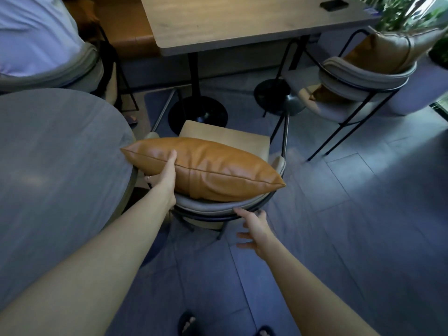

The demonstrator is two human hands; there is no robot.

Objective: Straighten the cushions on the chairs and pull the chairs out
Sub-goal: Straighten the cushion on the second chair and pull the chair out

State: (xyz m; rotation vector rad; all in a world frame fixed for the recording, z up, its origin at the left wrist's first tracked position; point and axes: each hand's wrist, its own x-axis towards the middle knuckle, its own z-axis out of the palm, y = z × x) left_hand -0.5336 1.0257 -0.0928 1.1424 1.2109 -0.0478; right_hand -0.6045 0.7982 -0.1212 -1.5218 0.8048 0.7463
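A tan leather cushion [218, 169] lies across the curved grey backrest [208, 206] of the chair straight ahead, above its beige seat [225, 138]. My left hand [163, 174] grips the cushion's left part, thumb on top and fingers underneath. Just below the backrest's rim hovers my right hand [254, 229], fingers spread, with one fingertip at the rim and nothing held. A second chair [363, 81] stands at the upper right with another tan cushion [385, 50] leaning upright against its back.
A round grey table [55, 170] fills the left side, close to the chair. A wooden table [242, 20] on black pedestal bases [197, 115] stands beyond the chair. A person in a pale shirt [34, 32] sits upper left. Tiled floor [351, 226] lies to the right.
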